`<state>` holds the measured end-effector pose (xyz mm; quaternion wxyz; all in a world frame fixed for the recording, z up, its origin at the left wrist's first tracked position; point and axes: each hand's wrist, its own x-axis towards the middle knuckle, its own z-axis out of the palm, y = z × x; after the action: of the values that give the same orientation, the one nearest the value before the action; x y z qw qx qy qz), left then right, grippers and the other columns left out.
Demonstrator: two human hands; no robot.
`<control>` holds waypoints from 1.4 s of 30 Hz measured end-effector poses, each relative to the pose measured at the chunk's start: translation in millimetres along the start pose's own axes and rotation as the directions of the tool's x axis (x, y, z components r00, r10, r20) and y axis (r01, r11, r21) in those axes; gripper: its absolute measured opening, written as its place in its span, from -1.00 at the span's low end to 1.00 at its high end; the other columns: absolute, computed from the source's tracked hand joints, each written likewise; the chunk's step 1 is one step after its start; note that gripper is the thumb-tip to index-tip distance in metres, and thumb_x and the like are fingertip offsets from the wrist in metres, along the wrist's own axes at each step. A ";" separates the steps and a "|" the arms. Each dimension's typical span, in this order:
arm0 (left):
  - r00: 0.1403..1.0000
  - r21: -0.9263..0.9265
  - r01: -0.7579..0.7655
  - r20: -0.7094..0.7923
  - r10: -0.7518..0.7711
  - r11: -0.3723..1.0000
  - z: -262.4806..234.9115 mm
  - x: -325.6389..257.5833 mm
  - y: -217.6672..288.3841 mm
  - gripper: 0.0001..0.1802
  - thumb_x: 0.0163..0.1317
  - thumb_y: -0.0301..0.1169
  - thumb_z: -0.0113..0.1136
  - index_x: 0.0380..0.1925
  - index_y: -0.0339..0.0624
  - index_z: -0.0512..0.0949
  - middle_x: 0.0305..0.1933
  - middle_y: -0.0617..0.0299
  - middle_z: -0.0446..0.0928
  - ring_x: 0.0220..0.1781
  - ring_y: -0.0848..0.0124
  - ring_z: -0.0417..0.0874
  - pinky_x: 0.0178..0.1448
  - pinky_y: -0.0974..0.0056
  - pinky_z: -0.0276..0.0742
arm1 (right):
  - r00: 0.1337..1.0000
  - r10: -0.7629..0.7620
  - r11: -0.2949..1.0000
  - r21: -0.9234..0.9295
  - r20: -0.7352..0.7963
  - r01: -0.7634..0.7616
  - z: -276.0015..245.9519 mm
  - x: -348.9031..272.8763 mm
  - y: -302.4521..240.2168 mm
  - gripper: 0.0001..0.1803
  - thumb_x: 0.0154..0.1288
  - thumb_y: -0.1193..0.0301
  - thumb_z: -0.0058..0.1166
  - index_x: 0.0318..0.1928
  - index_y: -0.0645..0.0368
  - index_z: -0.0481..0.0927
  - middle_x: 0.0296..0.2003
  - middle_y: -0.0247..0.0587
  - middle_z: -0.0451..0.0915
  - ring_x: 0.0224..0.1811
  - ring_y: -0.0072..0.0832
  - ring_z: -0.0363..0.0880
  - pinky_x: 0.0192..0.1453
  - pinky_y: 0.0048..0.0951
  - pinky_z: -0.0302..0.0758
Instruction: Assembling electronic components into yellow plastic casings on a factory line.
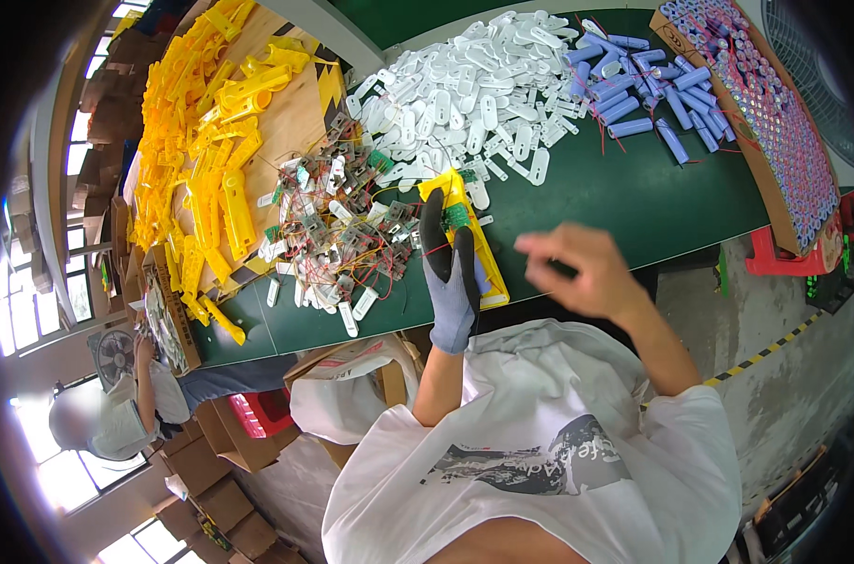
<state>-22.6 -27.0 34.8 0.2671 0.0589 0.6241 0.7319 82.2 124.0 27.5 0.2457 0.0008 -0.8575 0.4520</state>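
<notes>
My left hand (450, 273), in a grey and black glove, is closed around a long yellow plastic housing (490, 273) near the front edge of the table. A small green circuit board (457, 216) lies at the housing's upper part, by my fingertips. Part of a blue-purple battery cell shows inside the housing, mostly hidden by the glove. My bare right hand (582, 271) hovers to the right of the housing, slightly blurred, with the index finger stretched out and nothing visible in it. Beside my left hand spreads a heap of wired circuit boards and white parts (342, 226).
Yellow housings (229, 197) pile up at the left on a wooden board. White plastic pieces (474, 94) heap at the far middle, next to loose battery cells (648, 89). A cardboard tray (756, 150) of cells stands at right. Another person (117, 414) is at the far left.
</notes>
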 end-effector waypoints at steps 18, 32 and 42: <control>0.987 -0.163 -0.050 0.146 0.074 0.985 -9.6 8.6 -18.6 -0.46 0.38 -0.55 -0.05 0.36 -0.21 0.21 0.14 0.18 0.45 -0.05 0.56 0.46 0.01 0.44 0.43 | 0.932 0.132 0.859 -0.507 0.337 0.062 -28.3 69.9 35.5 -0.75 0.05 0.51 0.11 -0.19 0.18 0.48 -0.41 -0.13 0.55 -0.32 -0.17 0.59 -0.21 -0.14 0.49; 0.972 0.235 -0.232 0.082 0.218 0.944 -3.9 16.9 -19.2 -0.73 0.29 -0.48 0.12 -0.02 -0.28 0.46 -0.16 0.12 0.57 -0.17 0.48 0.56 -0.04 0.35 0.46 | 0.828 0.514 0.627 0.562 0.223 -0.540 3.7 26.2 22.9 -0.84 0.27 0.45 0.22 -0.22 0.29 0.61 -0.47 -0.27 0.65 -0.45 -0.64 0.62 -0.39 -0.70 0.46; 0.939 0.318 -0.343 0.105 0.327 0.884 -0.2 16.4 -18.2 -0.77 0.26 -0.46 0.16 -0.10 -0.26 0.49 -0.29 0.12 0.58 -0.32 0.40 0.59 -0.17 0.30 0.49 | 0.815 0.500 0.681 0.448 0.292 -0.579 8.7 35.4 22.4 -0.84 0.22 0.45 0.28 -0.31 0.25 0.57 -0.53 -0.41 0.57 -0.54 -0.77 0.47 -0.44 -0.70 0.39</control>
<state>-30.8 -18.1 13.4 0.1381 0.2275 0.7121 0.6497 42.4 138.3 21.0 0.0283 -0.1534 -0.6806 0.7159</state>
